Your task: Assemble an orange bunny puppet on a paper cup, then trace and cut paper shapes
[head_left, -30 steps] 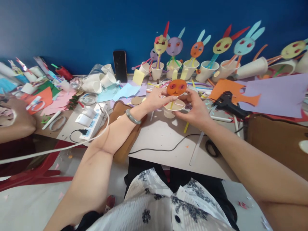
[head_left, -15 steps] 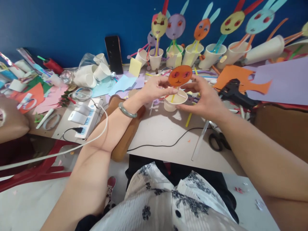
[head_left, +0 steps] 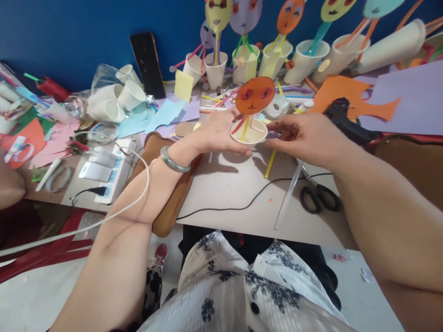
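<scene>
The left hand [head_left: 215, 133] clasps the cup [head_left: 256, 136]; the right hand's [head_left: 309, 138] grip is unclear. Squeezing could topple the orange face [head_left: 255, 96] toward the bench's [head_left: 221, 216] front edge.

From my remote seat, I see the left hand's [head_left: 216, 133] thumb has dropped from the straws under the round orange paper face [head_left: 255, 95] to the near side of the white paper cup [head_left: 249, 137], which that hand now cradles. The right hand [head_left: 306, 138] has drawn back from the face to the cup's right side, its fingertips now at a small purple piece [head_left: 272, 134]; I can't tell if they grip it. Beyond that hand, a white tape roll [head_left: 277, 107] has come into sight, and the black-handled metal scissors [head_left: 320, 198] now show clear of its forearm.
</scene>
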The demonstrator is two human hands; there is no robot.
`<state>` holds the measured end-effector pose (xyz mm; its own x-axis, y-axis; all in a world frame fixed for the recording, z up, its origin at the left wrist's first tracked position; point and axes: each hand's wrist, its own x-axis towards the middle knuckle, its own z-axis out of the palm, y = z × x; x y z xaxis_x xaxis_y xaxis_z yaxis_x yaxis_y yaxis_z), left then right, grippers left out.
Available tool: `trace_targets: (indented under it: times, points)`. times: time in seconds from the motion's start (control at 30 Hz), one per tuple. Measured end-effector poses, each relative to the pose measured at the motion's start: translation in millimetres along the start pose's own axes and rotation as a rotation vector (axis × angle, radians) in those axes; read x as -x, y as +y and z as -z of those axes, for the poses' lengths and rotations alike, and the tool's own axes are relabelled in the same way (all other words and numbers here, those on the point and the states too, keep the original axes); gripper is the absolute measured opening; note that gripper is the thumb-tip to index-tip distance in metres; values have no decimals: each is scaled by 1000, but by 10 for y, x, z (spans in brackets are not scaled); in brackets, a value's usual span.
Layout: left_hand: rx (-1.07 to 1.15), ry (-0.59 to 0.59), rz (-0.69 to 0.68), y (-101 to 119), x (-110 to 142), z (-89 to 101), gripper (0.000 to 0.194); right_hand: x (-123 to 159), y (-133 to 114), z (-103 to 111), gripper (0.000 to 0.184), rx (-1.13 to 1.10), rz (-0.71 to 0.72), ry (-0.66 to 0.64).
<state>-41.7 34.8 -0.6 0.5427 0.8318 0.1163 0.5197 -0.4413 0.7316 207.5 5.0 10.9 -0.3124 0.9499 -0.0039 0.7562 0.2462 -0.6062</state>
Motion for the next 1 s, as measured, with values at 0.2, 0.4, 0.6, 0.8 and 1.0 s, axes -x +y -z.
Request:
trace_targets:
  times: [0.2,0.4,0.6,0.8,1.0]
  points:
    - [-46,32,22,-27,-10,33,69,-48,152,-77,29,-74,86,54]
    - [-37,3,-8,-89,-21,34,69,-72,177,-60,36,-102,87,10]
    - [16,28,-53,-241,-64,1,74,-84,155,-50,31,-74,76,12]
    - [41,-32,-38,-173,-44,48,75,-113,215,-94,24,-99,67,35]
    - [34,-17,-13,-128,-34,55,72,-97,254,-88,28,-105,87,24]
